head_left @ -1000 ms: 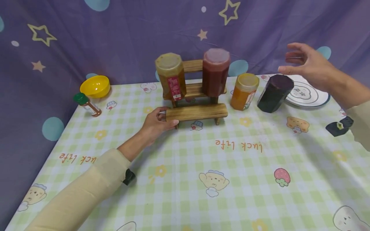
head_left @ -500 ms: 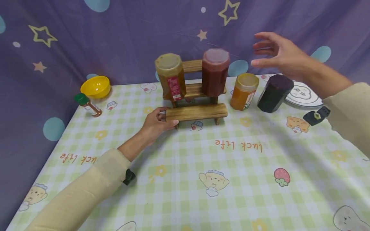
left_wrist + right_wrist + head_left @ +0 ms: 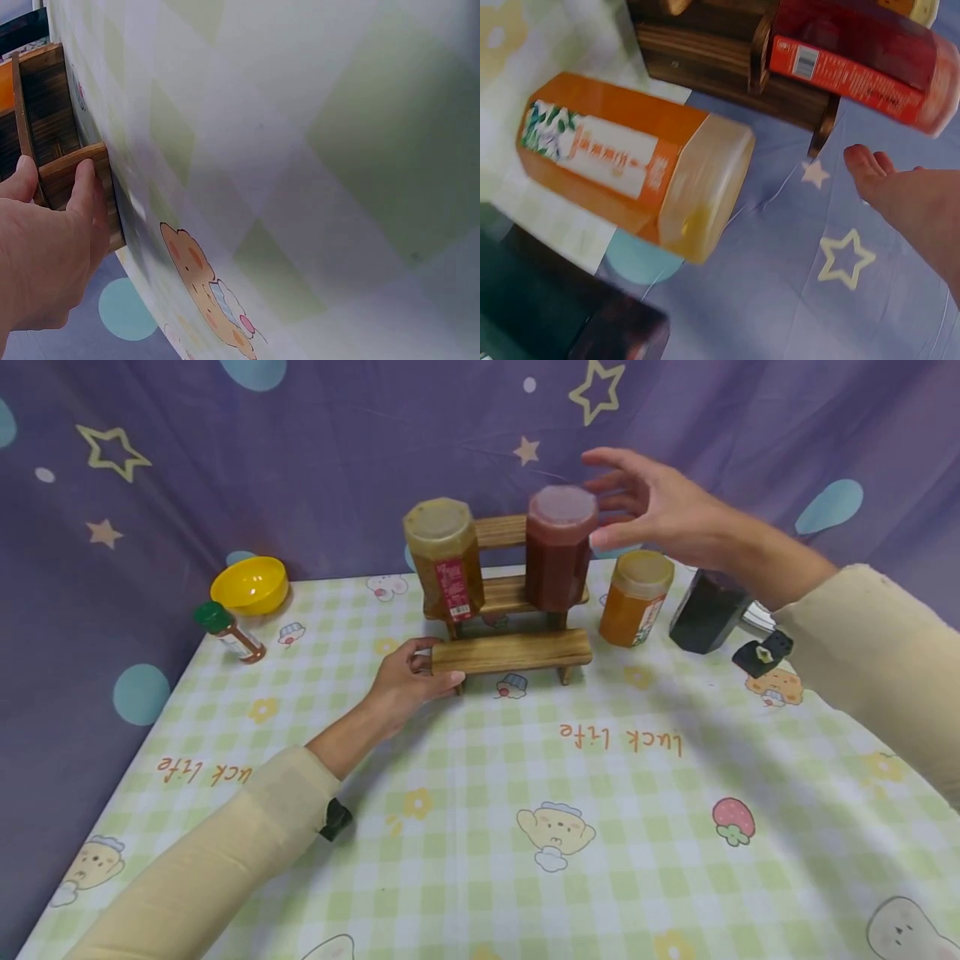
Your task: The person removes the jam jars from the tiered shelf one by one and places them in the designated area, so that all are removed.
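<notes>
My left hand (image 3: 405, 681) holds the left end of the lowest step of a tiered wooden rack (image 3: 517, 650); in the left wrist view its fingers lie along the wooden end (image 3: 86, 169). On the middle step stand a yellow-brown jar (image 3: 442, 560) with a pink label and a dark red jar (image 3: 558, 556) with a frosted lid. Beside the red jar's right side is my right hand (image 3: 660, 510), fingers spread and bent a little, nothing in it. The right wrist view has the fingertips just apart from the red jar (image 3: 855, 60).
Right of the rack stand an orange jar (image 3: 633, 602) and a dark jar (image 3: 705, 614). A plate (image 3: 757, 620) is mostly hidden behind my right arm. At the far left are a yellow bowl (image 3: 251, 587) and a green-capped shaker bottle (image 3: 231, 633). A purple curtain (image 3: 337, 468) hangs behind.
My right hand has moved left from above the dark jar and plate, over the orange jar, to the red jar. The left hand, rack and jars have stayed in place.
</notes>
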`<state>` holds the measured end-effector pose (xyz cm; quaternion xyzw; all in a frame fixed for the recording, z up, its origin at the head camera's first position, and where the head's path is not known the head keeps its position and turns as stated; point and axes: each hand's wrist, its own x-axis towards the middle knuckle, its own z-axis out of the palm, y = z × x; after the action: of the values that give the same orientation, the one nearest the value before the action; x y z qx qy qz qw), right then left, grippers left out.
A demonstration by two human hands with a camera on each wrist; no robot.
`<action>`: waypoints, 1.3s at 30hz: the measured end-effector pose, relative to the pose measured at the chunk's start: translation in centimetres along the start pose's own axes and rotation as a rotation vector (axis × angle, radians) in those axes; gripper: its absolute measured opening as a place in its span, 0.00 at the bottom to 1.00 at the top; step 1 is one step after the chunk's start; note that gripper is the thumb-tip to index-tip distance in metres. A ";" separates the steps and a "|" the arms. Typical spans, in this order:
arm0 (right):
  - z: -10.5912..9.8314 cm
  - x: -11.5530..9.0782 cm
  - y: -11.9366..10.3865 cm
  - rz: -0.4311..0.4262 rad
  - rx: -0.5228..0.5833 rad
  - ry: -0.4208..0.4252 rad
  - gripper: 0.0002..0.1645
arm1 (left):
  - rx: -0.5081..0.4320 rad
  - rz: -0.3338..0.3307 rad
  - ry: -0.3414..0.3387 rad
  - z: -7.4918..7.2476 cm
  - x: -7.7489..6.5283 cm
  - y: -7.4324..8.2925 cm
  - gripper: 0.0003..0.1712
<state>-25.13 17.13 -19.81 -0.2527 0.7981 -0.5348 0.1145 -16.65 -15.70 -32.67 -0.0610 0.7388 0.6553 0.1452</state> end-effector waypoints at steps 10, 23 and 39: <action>1.9 1.5 -0.5 -0.025 0.028 -0.058 0.54 | -0.005 0.013 -0.009 0.0 -0.2 0.1 0.41; 2.5 1.7 0.1 -0.070 -0.097 0.019 0.45 | -0.008 0.015 -0.014 0.0 -0.1 0.0 0.40; 2.5 1.2 -0.5 -0.126 -0.007 0.083 0.43 | -0.014 0.019 -0.019 0.1 -0.3 0.2 0.41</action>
<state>-24.86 14.34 -20.27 -0.2804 0.7865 -0.5483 0.0465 -16.42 -15.61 -32.45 -0.0488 0.7333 0.6623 0.1455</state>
